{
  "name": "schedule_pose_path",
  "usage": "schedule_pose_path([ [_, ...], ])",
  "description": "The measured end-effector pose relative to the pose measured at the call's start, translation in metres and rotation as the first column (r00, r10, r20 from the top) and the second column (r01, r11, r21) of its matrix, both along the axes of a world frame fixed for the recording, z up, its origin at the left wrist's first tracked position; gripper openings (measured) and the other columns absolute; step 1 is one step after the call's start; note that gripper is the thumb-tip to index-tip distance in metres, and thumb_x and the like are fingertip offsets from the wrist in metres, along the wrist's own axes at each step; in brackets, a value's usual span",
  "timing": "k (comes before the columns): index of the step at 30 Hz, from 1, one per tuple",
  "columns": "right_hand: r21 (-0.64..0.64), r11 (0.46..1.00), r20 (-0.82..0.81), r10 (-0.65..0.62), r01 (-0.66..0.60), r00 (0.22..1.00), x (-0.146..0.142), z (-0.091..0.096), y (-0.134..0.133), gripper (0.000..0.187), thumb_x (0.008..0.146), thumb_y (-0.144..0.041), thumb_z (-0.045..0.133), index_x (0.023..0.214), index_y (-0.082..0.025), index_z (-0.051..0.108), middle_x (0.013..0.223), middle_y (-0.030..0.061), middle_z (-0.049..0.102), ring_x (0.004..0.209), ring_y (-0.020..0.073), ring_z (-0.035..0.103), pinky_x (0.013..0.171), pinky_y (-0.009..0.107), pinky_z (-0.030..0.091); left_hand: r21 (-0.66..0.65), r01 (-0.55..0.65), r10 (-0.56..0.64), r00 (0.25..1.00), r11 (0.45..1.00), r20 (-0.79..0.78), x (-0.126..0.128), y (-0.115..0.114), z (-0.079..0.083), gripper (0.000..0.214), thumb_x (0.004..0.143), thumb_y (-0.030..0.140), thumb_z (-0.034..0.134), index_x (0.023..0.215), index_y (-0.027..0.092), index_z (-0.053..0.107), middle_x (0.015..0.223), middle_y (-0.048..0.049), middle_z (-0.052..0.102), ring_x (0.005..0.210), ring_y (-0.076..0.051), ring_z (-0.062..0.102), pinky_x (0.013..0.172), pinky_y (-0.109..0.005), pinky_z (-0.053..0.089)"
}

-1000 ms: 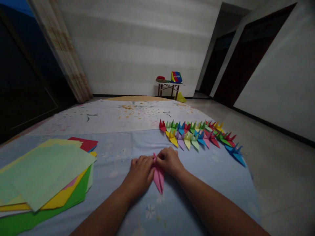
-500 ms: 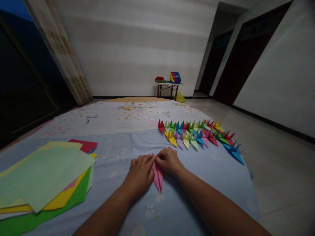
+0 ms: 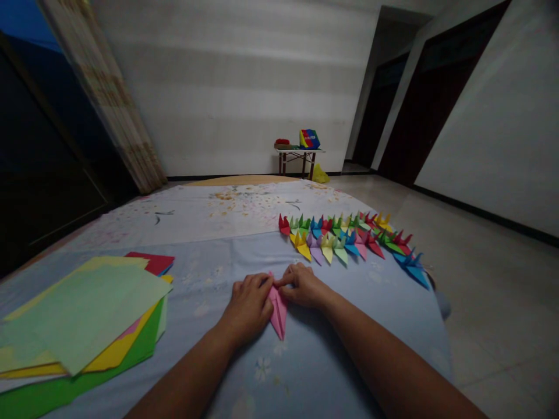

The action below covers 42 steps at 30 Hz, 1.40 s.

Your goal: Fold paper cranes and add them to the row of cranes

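A pink piece of folded origami paper (image 3: 278,314) lies on the blue cloth between my hands, its narrow point toward me. My left hand (image 3: 250,302) rests along its left side, fingers bent and pressed on its upper part. From the right, my right hand (image 3: 301,285) pinches the paper's upper right edge between thumb and forefinger. The fingers cover part of the far end, where a small pink tip shows. Beyond my right hand stand several folded paper cranes (image 3: 340,250) in rows of many colours.
At the left lies a loose stack of coloured paper sheets (image 3: 100,314), pale green on top. A flowered tablecloth (image 3: 209,221) covers the table. Against the far wall is a small table (image 3: 301,152) bearing a colourful bag (image 3: 310,139); a yellow plastic bag (image 3: 320,174) sits beside it.
My right hand's fingers have shifted slightly along the pink paper's upper edge, and more of its right side shows. The view has turned slightly. Both hands stay at the paper.
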State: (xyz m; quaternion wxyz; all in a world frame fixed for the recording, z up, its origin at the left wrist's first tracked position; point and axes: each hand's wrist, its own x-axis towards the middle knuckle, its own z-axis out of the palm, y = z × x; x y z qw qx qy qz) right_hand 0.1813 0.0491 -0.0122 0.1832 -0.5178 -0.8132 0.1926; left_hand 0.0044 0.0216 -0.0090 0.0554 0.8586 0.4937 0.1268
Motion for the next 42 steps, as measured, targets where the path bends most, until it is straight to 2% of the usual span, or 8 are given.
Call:
schedule_pose_path([
  [8, -0.020, 0.998, 0.036, 0.053, -0.052, 0.998, 0.002, 0.005, 0.000, 0.028, 0.077, -0.031, 0.055, 0.103, -0.033, 0.066, 0.094, 0.0041, 0.058, 0.093, 0.0204, 0.047, 0.082, 0.035, 0.029, 0.015, -0.004, 0.004, 1.000, 1.000, 0.000, 0.001, 0.000, -0.002, 0.047, 0.078, 0.021, 0.043, 0.125, 0.019, 0.047, 0.123, -0.0097, 0.051, 0.115, -0.024, 0.041, 0.093, -0.041, 0.029],
  [17, 0.013, 0.995, 0.018, 0.095, -0.096, 0.995, 0.005, 0.001, 0.001, 0.027, 0.078, -0.031, 0.057, 0.103, -0.032, 0.066, 0.093, 0.0040, 0.058, 0.091, 0.0195, 0.047, 0.081, 0.035, 0.029, 0.043, 0.007, -0.008, 1.000, 0.999, 0.020, 0.001, 0.000, -0.002, 0.043, 0.078, 0.020, 0.043, 0.121, 0.021, 0.050, 0.121, -0.0089, 0.052, 0.113, -0.024, 0.042, 0.092, -0.041, 0.030],
  [24, 0.047, 0.998, -0.078, 0.039, -0.036, 0.996, 0.005, -0.002, 0.000, 0.027, 0.079, -0.028, 0.055, 0.104, -0.028, 0.066, 0.086, 0.0035, 0.060, 0.090, 0.0184, 0.048, 0.082, 0.031, 0.032, 0.039, 0.002, -0.003, 1.000, 0.999, 0.020, 0.000, -0.001, -0.005, 0.045, 0.078, 0.019, 0.043, 0.122, 0.021, 0.048, 0.123, -0.0091, 0.051, 0.115, -0.024, 0.041, 0.093, -0.041, 0.030],
  [31, 0.100, 0.994, -0.079, 0.062, -0.054, 0.995, 0.007, -0.007, 0.002, 0.023, 0.078, -0.031, 0.057, 0.098, -0.028, 0.069, 0.085, 0.0036, 0.059, 0.086, 0.0170, 0.049, 0.080, 0.030, 0.032, 0.066, 0.019, -0.028, 0.991, 0.998, 0.134, -0.005, 0.001, -0.012, 0.040, 0.077, 0.019, 0.046, 0.117, 0.018, 0.047, 0.119, -0.0090, 0.054, 0.112, -0.022, 0.044, 0.095, -0.040, 0.029],
  [37, 0.080, 0.996, -0.066, 0.055, -0.050, 0.996, 0.007, -0.008, 0.002, 0.025, 0.079, -0.031, 0.057, 0.103, -0.029, 0.067, 0.087, 0.0038, 0.058, 0.087, 0.0173, 0.048, 0.081, 0.031, 0.032, 0.081, 0.067, -0.076, 0.990, 0.995, 0.120, -0.008, 0.001, -0.008, 0.028, 0.079, 0.021, 0.047, 0.106, 0.020, 0.054, 0.117, -0.0075, 0.057, 0.110, -0.022, 0.046, 0.092, -0.041, 0.030],
  [42, 0.091, 0.994, -0.057, 0.066, -0.061, 0.996, 0.007, -0.008, 0.002, 0.025, 0.080, -0.031, 0.057, 0.103, -0.030, 0.066, 0.088, 0.0037, 0.057, 0.087, 0.0173, 0.048, 0.081, 0.032, 0.032, 0.082, 0.075, -0.083, 0.992, 0.994, 0.096, -0.008, 0.000, -0.005, 0.027, 0.080, 0.021, 0.046, 0.105, 0.021, 0.056, 0.118, -0.0074, 0.058, 0.111, -0.022, 0.046, 0.092, -0.041, 0.030],
])
